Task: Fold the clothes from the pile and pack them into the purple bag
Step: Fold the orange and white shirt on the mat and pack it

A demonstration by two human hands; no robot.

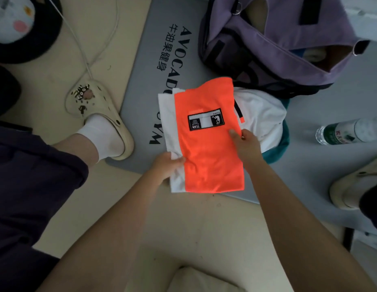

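While the left hand grips the folded shirt, the right hand pinches it.

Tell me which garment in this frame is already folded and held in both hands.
The orange and white shirt, folded flat with a black patch on top; left hand and right hand grip it. The white garment and teal one lie loose behind.
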